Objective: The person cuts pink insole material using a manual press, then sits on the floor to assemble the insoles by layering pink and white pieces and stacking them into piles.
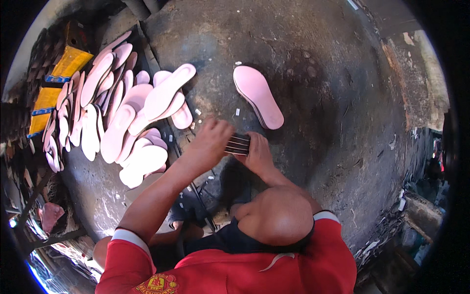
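Observation:
Between my two hands is a small stack of shoe insoles (238,144), seen edge-on as dark layers with pale lines. My right hand (258,154) is wrapped round its right end. At the other end, my left hand (211,140) has its fingers curled in against the stack; its fingertips are partly hidden. Just beyond my hands a short pile of pink insoles (258,95) lies flat on the floor, its dark layered edge showing along the left side.
A large loose heap of pink insoles (117,128) spreads over the floor to the left. Yellow and blue packets (70,63) stand behind it. White scraps (238,112) dot the dark, worn floor (338,122). A rough stone block (422,215) and litter line the right edge.

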Demonstrator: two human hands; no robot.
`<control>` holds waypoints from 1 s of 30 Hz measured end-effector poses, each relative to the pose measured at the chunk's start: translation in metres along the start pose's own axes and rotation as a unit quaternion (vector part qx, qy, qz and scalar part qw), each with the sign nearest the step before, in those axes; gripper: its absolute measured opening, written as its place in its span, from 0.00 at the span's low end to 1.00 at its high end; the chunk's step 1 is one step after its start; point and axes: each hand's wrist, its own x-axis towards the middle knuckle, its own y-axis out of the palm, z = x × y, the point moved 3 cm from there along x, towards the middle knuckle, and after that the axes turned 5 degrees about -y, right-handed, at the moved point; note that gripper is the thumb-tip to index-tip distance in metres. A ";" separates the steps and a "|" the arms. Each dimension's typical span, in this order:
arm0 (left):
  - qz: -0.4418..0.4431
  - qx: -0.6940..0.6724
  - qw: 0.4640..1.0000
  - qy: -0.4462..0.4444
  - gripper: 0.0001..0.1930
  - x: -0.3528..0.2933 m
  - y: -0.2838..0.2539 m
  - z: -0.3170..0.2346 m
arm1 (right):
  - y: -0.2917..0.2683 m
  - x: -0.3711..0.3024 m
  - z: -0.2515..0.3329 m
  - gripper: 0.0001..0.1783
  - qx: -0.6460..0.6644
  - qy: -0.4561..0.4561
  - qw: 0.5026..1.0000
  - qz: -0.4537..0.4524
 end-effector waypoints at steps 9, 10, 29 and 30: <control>-0.057 0.127 0.990 0.033 0.27 -0.009 0.053 -0.009 | -0.006 0.034 0.024 0.39 -0.141 -0.038 0.959 0.245; -0.031 0.119 0.992 0.008 0.28 0.000 0.052 -0.007 | -0.015 0.050 0.024 0.40 -0.142 -0.034 0.953 0.265; -0.158 -0.269 0.831 -0.461 0.29 0.075 0.157 0.095 | 0.015 0.106 -0.121 0.25 0.037 0.226 0.972 0.060; -0.196 -0.190 0.857 -0.436 0.31 0.087 0.168 0.092 | 0.020 0.106 -0.115 0.24 0.016 0.235 0.970 0.065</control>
